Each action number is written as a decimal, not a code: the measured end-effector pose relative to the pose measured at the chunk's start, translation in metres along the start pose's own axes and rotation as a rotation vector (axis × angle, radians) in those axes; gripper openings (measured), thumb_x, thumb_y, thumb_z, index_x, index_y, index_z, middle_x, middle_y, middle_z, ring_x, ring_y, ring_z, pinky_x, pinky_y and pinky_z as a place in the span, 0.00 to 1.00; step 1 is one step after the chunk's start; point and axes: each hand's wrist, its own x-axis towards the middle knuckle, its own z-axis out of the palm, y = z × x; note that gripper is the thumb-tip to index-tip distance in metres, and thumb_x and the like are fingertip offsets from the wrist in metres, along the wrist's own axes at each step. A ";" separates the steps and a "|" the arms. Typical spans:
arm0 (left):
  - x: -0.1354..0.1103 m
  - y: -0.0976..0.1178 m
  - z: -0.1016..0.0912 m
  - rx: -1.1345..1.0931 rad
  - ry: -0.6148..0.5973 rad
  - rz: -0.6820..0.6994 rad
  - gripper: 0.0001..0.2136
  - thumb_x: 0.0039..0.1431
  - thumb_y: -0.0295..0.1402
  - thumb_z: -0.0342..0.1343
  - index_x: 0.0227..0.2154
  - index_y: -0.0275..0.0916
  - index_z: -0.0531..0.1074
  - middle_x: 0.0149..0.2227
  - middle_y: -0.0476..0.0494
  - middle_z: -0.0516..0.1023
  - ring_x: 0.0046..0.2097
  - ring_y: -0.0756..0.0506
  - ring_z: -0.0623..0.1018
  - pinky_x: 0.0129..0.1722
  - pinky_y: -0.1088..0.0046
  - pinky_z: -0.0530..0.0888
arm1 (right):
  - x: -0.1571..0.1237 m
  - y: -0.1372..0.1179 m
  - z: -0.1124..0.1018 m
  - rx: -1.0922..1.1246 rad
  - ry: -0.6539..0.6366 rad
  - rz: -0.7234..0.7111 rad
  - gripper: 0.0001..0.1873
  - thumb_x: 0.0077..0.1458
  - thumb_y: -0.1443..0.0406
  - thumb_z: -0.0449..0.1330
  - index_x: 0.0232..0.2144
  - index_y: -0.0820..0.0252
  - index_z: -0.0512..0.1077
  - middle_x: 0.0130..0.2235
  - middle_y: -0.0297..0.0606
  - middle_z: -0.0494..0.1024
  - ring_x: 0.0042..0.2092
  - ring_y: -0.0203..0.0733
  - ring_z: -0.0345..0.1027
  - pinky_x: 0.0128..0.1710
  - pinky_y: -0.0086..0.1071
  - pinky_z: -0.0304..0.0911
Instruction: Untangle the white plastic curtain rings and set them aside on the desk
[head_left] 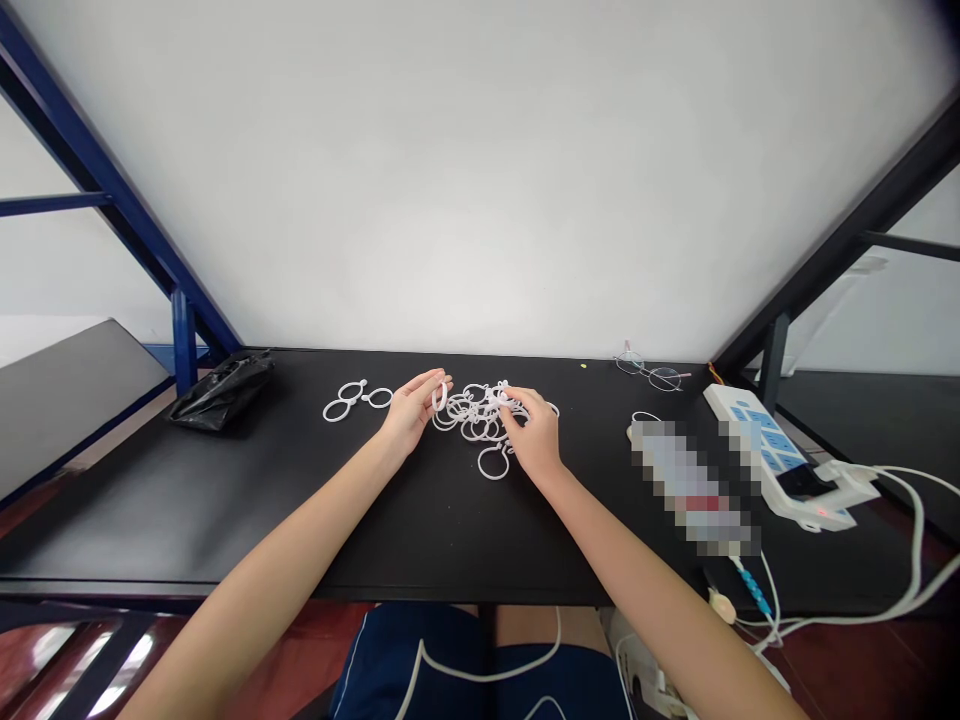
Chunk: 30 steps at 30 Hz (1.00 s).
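A white plastic ring [439, 397] with a small knob, like a curtain ring, is held upright in the fingers of my left hand [409, 412]. My right hand [536, 432] has its thumb and fingers closed on another white ring [501, 396] at the right side of a pile. The pile of white rings [474, 428] lies tangled on the black table between my hands. One ring [493, 463] lies nearer to me at the pile's front edge. Left of my left hand, several separate rings [337, 409] lie flat, close together.
A black plastic bag [225, 390] lies at the table's left end. To the right are eyeglasses [651, 373], a blurred-out phone [694, 485] on a cable, and a white power strip [772, 450] with plugs and cords. A wall [480, 200] rises behind the table [360, 520].
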 end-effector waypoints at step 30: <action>0.000 0.001 -0.003 0.040 -0.004 -0.008 0.11 0.51 0.31 0.64 0.39 0.36 0.74 0.44 0.36 0.81 0.49 0.42 0.79 0.40 0.70 0.76 | -0.002 0.004 0.004 0.021 -0.112 -0.008 0.06 0.52 0.69 0.58 0.31 0.57 0.76 0.40 0.41 0.80 0.44 0.48 0.74 0.47 0.44 0.68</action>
